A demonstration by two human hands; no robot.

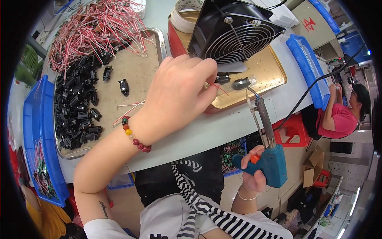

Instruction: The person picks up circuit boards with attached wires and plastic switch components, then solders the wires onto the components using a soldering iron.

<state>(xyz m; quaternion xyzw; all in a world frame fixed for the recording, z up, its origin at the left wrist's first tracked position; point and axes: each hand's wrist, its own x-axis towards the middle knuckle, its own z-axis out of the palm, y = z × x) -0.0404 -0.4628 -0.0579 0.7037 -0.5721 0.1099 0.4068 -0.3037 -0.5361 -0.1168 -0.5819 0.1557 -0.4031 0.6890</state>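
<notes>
My left hand reaches over the table's front edge, thumb and forefinger pinched on a thin red wire. Just beyond those fingertips, two small black plastic parts lie on a gold tray. In my right hand is a teal soldering gun, a finger on its orange trigger. The gun points upward, its bent tip close to the nearer black part; whether they touch I cannot tell. The far end of the wire is hidden by my fingers.
A black fan stands on the gold tray beside a tape roll. To the left, a metal tray holds many black parts and a red-and-white wire heap. Blue bins flank the table. Another person sits at right.
</notes>
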